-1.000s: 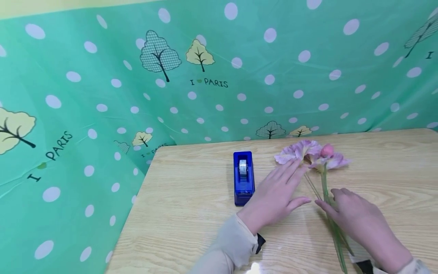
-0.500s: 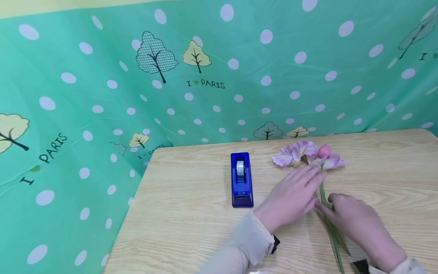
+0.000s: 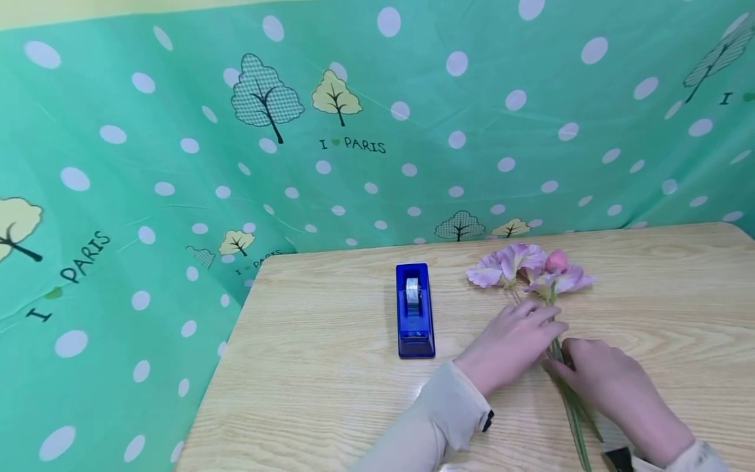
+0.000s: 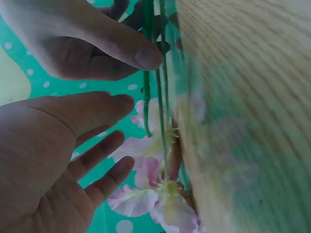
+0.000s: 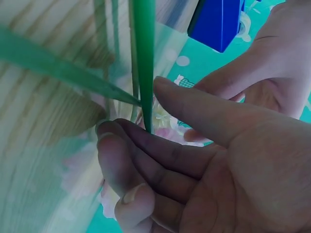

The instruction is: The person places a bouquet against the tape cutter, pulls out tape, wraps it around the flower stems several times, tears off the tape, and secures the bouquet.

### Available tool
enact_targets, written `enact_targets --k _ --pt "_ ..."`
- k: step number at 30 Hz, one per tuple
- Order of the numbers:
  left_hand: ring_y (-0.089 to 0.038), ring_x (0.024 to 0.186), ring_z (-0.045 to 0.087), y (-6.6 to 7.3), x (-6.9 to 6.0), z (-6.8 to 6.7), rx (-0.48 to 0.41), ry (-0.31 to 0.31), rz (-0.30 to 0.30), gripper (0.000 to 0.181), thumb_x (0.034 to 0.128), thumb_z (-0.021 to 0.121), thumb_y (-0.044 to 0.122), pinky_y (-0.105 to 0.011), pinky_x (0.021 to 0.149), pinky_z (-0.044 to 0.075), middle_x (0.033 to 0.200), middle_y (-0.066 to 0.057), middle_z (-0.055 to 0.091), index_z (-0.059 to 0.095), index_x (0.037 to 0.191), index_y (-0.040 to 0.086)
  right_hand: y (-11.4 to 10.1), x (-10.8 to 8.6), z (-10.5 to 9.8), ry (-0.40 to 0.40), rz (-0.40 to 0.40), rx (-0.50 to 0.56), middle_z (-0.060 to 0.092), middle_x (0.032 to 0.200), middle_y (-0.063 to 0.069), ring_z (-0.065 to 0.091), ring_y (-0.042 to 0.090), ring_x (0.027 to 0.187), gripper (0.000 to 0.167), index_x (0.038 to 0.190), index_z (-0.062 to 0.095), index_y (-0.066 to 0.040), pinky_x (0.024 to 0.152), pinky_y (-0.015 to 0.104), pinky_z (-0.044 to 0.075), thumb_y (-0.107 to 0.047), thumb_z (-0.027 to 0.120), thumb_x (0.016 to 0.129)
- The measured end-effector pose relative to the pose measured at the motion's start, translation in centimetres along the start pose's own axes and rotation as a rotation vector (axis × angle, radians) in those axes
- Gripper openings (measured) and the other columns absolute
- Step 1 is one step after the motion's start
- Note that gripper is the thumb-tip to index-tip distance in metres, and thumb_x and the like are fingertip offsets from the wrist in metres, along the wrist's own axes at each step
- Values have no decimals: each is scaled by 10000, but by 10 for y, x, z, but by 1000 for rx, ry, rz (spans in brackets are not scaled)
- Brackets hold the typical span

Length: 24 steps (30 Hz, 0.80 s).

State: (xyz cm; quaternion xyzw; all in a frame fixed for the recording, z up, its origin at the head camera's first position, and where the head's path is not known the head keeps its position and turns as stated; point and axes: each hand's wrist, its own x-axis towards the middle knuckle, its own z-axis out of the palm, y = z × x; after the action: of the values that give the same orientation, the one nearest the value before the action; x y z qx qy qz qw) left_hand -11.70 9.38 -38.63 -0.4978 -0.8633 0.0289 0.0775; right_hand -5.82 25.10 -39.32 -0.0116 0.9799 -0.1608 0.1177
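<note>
Several long green stems [image 3: 576, 423] lie on the table, topped by pale purple flowers [image 3: 513, 259] and a round pink bud [image 3: 556, 261]. My right hand [image 3: 616, 387] holds the stems midway, its fingers curled behind them and its thumb in front, as the right wrist view shows at the green stem [image 5: 144, 58]. Below the blooms, my left hand [image 3: 507, 347] reaches over the stems' upper part from the left. The left wrist view shows that hand [image 4: 58, 150] with spread, slightly bent fingers beside the stems, gripping nothing.
A blue tape dispenser [image 3: 415, 324] with a clear roll stands left of the flowers, beyond my left forearm. The wooden table [image 3: 307, 367] extends to both sides. Behind it hangs a green dotted cloth [image 3: 330, 183] with printed trees.
My left hand has come down from beside the blooms and to the right, onto the stems near my right hand. The right hand has shifted only slightly. The view has turned a little.
</note>
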Motion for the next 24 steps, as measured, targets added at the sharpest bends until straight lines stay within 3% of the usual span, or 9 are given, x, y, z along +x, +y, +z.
enact_targets --k 4,11,16,24 --pt "-88 1361 420 1 5 4 2 -21 -2 383 993 597 270 -222 1092 393 1502 112 459 568 1367 342 2 3 3 17 -20 -2 467 634 0 440 171 572 275 781 541 -120 486 305 345 -302 665 944" --pt "3 1149 576 1 6 12 -85 9 24 268 1000 594 213 -96 927 470 1326 108 577 665 1250 281 3 3 8 23 -47 6 501 629 -4 472 170 564 263 764 530 -117 473 318 386 -251 673 940" --pt "29 1037 582 2 10 18 -96 -19 16 208 1002 596 229 -81 866 478 1237 146 592 702 1169 292 2 2 9 17 -47 8 457 603 -4 435 167 550 323 700 470 -130 474 305 357 -212 672 939" --pt "34 943 562 3 16 23 -96 -73 -7 168 970 641 242 -80 825 471 1092 183 613 723 1086 331 -2 5 8 8 -42 21 497 613 8 463 169 547 277 709 514 -107 475 308 376 -166 665 934"
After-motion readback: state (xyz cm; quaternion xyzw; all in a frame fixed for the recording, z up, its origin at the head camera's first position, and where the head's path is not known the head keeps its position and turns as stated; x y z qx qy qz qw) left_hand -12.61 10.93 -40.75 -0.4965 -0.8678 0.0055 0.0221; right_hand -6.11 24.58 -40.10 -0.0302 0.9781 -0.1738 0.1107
